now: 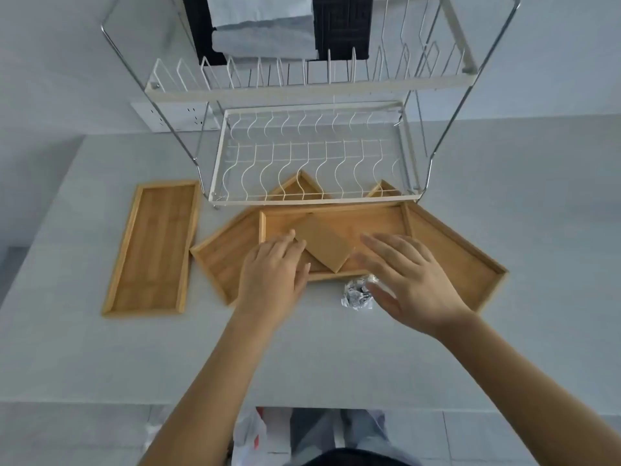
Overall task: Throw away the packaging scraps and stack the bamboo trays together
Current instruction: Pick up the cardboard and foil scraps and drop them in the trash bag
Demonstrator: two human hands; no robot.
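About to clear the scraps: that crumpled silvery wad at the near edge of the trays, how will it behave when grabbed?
The crumpled silvery wad looks like thin film or foil, so it is probably very light and will likely squash under the right hand. Its irregular creases suggest it will skid rather than roll on the countertop if pushed.

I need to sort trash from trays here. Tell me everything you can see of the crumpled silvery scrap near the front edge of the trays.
The scrap is a small crumpled wad, silvery with dark creases and a clear, shiny film edge, so it looks like foil or plastic wrap. It lies on the pale counter just in front of the middle tray, at or against its near rim. The right hand, fingers spread, hovers over its right side and hides part of it; whether the thumb touches it cannot be told. The left hand is apart from it.
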